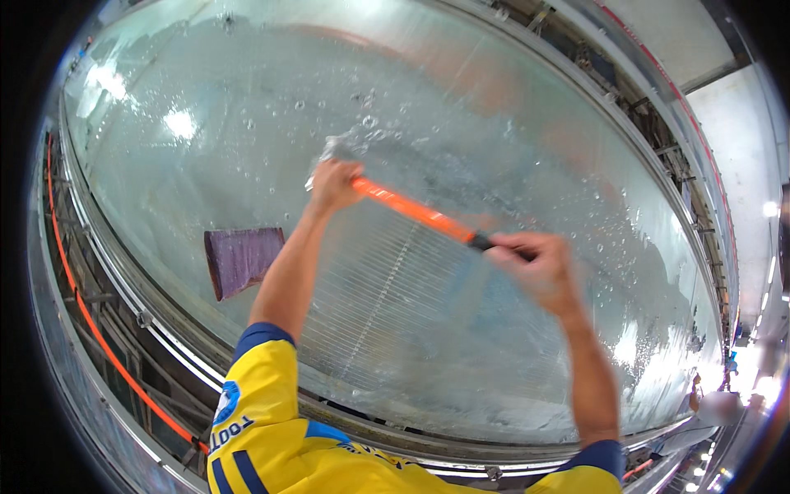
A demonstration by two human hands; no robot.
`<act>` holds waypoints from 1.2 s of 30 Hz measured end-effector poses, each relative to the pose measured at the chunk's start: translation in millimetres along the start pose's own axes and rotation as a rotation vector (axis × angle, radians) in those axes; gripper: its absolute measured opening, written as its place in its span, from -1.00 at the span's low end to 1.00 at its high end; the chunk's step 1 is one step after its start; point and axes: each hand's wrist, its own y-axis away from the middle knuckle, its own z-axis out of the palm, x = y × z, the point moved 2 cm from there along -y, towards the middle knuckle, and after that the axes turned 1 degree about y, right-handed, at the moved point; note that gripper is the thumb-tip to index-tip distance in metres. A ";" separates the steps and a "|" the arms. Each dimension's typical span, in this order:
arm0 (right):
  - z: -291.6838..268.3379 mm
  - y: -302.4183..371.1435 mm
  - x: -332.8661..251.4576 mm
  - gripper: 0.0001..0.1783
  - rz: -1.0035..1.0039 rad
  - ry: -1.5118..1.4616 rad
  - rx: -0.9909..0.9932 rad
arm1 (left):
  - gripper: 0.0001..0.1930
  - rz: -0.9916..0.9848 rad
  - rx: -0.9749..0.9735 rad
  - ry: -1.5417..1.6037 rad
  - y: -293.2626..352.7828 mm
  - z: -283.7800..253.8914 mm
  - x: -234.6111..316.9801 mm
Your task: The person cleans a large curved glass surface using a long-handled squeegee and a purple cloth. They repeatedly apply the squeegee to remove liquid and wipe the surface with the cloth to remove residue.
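Both my hands are on one long tool with an orange shaft and a black end [420,214]. My left hand [335,183] is closed around the shaft near its far end, beside splashing water. That tip of the tool is hidden by spray and blur, so its kind cannot be made out. My right hand [539,262] grips the black end, slightly blurred. The tool slants over a large, wet, glossy panel [395,329] with droplets and fine parallel lines. A purple rectangular piece with dark edges [243,259] lies on the panel, left of my left forearm.
A metal frame [148,317] borders the panel. Outside it on the left runs an orange hose or cable [103,342]. Machinery and rails [634,107] line the far right side. Bright lights [769,387] show at the right.
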 end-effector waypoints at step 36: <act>8.2 -107.5 -28.3 -0.72 -0.209 0.213 -0.052 | -0.83 -0.200 -0.001 -0.202 -30.3 -25.9 -53.6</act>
